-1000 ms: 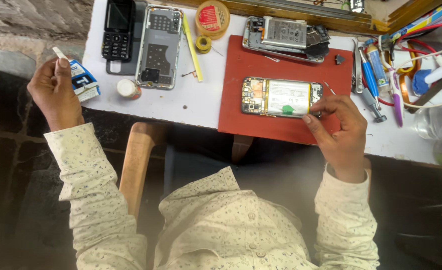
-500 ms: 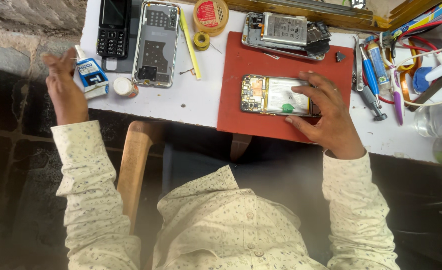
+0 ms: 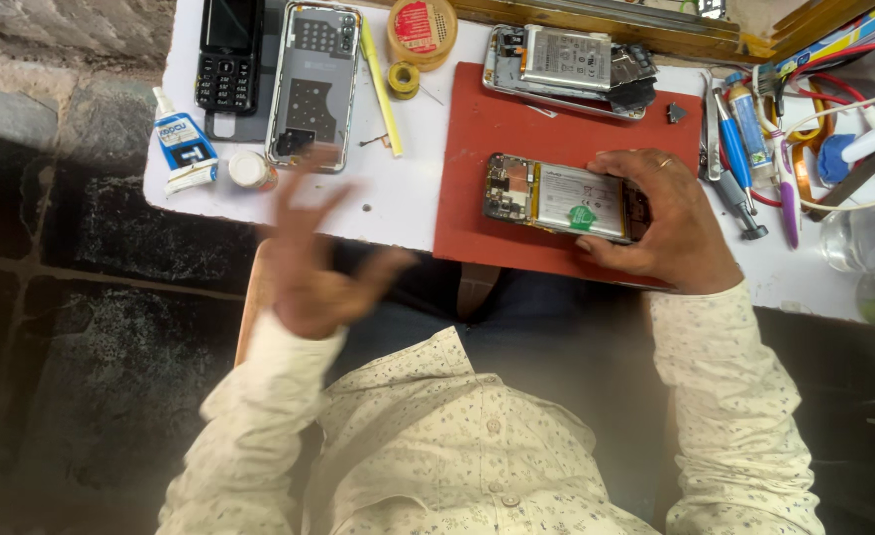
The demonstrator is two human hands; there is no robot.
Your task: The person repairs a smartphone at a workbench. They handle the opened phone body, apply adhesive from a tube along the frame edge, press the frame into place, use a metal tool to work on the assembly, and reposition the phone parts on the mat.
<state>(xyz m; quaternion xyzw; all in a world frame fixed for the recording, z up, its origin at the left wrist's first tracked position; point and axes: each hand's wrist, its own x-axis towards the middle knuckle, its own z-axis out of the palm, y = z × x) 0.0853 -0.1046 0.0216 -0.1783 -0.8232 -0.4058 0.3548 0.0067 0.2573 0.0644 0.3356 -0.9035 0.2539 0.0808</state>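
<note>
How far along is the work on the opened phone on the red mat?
Done: the opened phone lies on the red mat with its back off, battery and board exposed; the glue bottle lies on the white table.
In hand: the right hand grips the phone's right end; the left hand, blurred, hangs empty below the table edge.
Left: the phone has no cover on; a clear back cover lies apart.

Cream dotted button shirt (image 3: 477, 446), long sleeves, finger ring (image 3: 664, 161).

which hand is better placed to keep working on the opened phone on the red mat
Right. The right hand already grips the opened phone with the exposed white battery on the red mat; the blurred left hand is empty, off the table edge.
</note>
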